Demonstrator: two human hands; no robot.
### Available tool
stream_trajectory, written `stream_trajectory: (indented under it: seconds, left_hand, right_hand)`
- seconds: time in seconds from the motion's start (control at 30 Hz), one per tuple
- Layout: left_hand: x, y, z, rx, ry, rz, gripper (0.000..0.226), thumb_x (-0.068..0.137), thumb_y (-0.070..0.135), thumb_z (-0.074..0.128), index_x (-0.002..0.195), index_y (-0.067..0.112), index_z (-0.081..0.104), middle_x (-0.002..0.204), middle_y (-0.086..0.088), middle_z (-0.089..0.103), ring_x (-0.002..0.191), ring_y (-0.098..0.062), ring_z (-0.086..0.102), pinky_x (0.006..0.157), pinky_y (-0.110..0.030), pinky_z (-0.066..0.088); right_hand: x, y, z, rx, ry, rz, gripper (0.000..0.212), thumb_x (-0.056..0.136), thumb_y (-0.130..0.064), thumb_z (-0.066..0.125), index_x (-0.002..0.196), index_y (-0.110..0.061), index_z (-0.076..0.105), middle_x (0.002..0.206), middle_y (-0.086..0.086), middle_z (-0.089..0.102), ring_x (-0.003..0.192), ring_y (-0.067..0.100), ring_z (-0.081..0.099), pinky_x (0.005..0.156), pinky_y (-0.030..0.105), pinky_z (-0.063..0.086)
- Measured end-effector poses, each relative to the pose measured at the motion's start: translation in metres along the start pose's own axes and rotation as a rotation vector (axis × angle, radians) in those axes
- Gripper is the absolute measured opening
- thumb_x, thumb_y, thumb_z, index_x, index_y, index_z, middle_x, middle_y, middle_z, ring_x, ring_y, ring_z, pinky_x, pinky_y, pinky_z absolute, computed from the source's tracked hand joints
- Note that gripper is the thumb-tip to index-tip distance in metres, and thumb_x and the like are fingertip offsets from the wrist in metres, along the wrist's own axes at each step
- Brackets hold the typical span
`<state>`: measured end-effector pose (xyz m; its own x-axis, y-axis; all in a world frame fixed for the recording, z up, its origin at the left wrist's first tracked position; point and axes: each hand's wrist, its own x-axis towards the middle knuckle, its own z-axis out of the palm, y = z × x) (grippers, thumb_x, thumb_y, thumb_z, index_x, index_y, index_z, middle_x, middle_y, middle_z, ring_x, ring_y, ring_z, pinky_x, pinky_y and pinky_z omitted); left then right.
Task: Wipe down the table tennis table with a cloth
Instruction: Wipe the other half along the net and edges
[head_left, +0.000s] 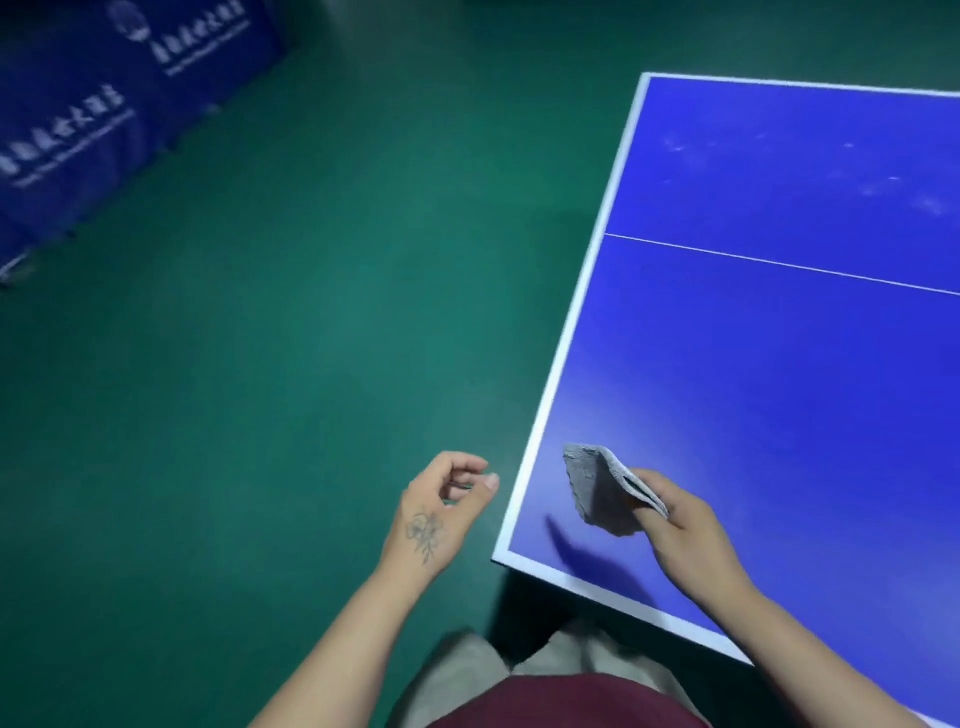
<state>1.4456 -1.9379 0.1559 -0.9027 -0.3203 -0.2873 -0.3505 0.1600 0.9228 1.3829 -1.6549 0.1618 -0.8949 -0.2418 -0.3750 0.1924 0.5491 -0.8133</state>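
1. The right hand (685, 530) pinches a folded grey cloth (597, 491) above the near left corner of the blue table tennis table (779, 364).
2. Whether the cloth touches the surface cannot be determined; its shadow falls just beside it.
3. The left hand (441, 512) hangs over the green floor (311, 338), fingers loosely curled, holding nothing.
4. Blue barriers (104, 104) stand at far left.

White logos w/ text lines repeat on the blue barrier panels (88, 135) at upper left. Too blurred to read. No other text visible.
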Motion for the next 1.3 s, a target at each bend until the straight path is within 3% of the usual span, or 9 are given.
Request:
stream_trajectory:
  seconds: [0.07,0.17,0.27,0.4,0.57,0.7,0.87,1.13,1.3]
  left_hand:
    - [-0.005,-0.004,-0.015,-0.023,0.053,-0.013,0.028,0.078,0.060,0.078,0.100,0.043,0.075,0.095,0.003,0.076,0.096,-0.028,0.075,0.092,-0.035,0.060]
    - [-0.009,-0.011,-0.046,-0.041,0.122,-0.037,0.030,0.076,0.060,0.078,0.100,0.044,0.076,0.097,0.001,0.077,0.095,-0.024,0.075,0.089,-0.029,0.059]
    - [0.001,-0.020,-0.084,-0.058,0.177,-0.073,0.040,0.071,0.062,0.078,0.102,0.037,0.077,0.096,0.005,0.077,0.091,-0.016,0.074,0.085,-0.025,0.057]
    - [0.032,-0.027,-0.141,-0.061,0.150,-0.086,0.039,0.075,0.054,0.080,0.106,0.031,0.076,0.096,0.008,0.077,0.081,-0.002,0.068,0.080,-0.017,0.053]
    - [0.083,-0.034,-0.228,-0.046,0.068,-0.071,0.035,0.079,0.046,0.079,0.109,0.028,0.076,0.097,0.016,0.079,0.082,0.001,0.068,0.080,-0.015,0.053]
    - [0.118,-0.041,-0.296,-0.028,0.006,-0.085,0.038,0.078,0.048,0.079,0.111,0.030,0.074,0.097,0.018,0.078,0.084,0.000,0.068,0.086,-0.021,0.057]
    - [0.172,-0.036,-0.344,-0.011,-0.050,-0.085,0.038,0.078,0.047,0.080,0.111,0.030,0.073,0.100,0.017,0.079,0.087,-0.005,0.070,0.088,-0.025,0.058]
    - [0.283,-0.012,-0.358,-0.002,-0.137,-0.053,0.038,0.077,0.044,0.083,0.111,0.030,0.073,0.103,0.014,0.079,0.089,-0.007,0.073,0.086,-0.022,0.057]
    - [0.383,0.015,-0.353,0.027,-0.142,-0.047,0.040,0.075,0.046,0.084,0.111,0.031,0.073,0.103,0.015,0.078,0.091,-0.010,0.074,0.090,-0.029,0.060]
  right_hand:
    - [0.012,-0.020,0.011,-0.044,-0.073,-0.049,0.057,0.098,0.001,0.049,0.117,-0.050,0.067,0.095,-0.024,0.074,0.084,-0.002,0.066,0.071,0.026,0.046]
    - [0.029,-0.052,0.039,-0.044,-0.134,-0.102,0.054,0.098,0.003,0.050,0.116,-0.045,0.068,0.089,-0.027,0.073,0.083,-0.005,0.066,0.070,0.014,0.045]
    - [0.045,-0.081,0.072,-0.052,-0.183,-0.140,0.056,0.099,0.001,0.051,0.116,-0.049,0.069,0.095,-0.026,0.074,0.091,-0.004,0.066,0.075,0.015,0.046]
    - [0.072,-0.121,0.122,-0.047,-0.246,-0.163,0.059,0.098,0.004,0.050,0.119,-0.047,0.072,0.109,-0.026,0.076,0.103,-0.005,0.068,0.085,0.017,0.047]
    - [0.098,-0.172,0.193,0.059,-0.196,-0.135,0.062,0.095,0.013,0.047,0.119,-0.037,0.075,0.112,-0.021,0.078,0.108,-0.003,0.070,0.085,0.006,0.046]
    - [0.113,-0.204,0.245,0.079,-0.164,-0.125,0.063,0.092,0.015,0.048,0.118,-0.035,0.077,0.113,-0.018,0.078,0.109,0.001,0.071,0.088,0.011,0.050]
    - [0.140,-0.230,0.282,0.123,-0.121,-0.095,0.067,0.094,0.014,0.049,0.114,-0.043,0.078,0.113,-0.010,0.079,0.106,0.009,0.073,0.094,0.030,0.055]
    - [0.234,-0.260,0.286,0.120,-0.026,-0.053,0.067,0.095,0.011,0.052,0.113,-0.049,0.076,0.111,-0.011,0.079,0.104,0.010,0.072,0.098,0.041,0.053]
    - [0.331,-0.278,0.267,0.146,-0.012,-0.047,0.063,0.096,0.009,0.053,0.109,-0.048,0.076,0.104,-0.010,0.078,0.099,0.015,0.071,0.096,0.042,0.052]
